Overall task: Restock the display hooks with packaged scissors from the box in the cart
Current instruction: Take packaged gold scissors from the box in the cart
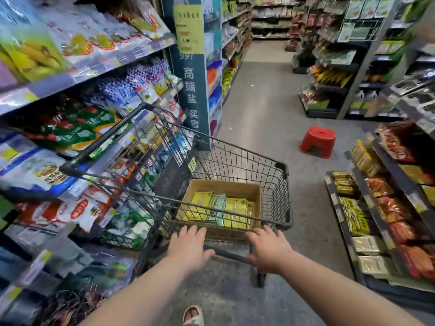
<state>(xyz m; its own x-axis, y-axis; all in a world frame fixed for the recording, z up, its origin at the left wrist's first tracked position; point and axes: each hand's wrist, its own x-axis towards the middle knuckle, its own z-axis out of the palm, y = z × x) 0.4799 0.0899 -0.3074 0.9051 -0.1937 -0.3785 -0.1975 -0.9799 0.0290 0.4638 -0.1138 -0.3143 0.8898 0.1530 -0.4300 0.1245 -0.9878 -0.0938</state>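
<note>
Inside wire cart point(235, 161), square cardboard box point(226, 188).

On the left, a dark teal banner point(191, 95) runs down the shelf end. Its white Chinese characters go from top to bottom: 高端盐, then 买雪; what follows is hidden behind the cart wire. Above them stand pale digits that look like 997. A yellow price sign point(188, 29) hangs on the top of this banner; in red it shows .90, but the digit before it is not clear. The other lines on the sign are too blurred to read. The print on the yellow and green packs point(221, 208) in the box point(235, 188) is too small to read.
</note>
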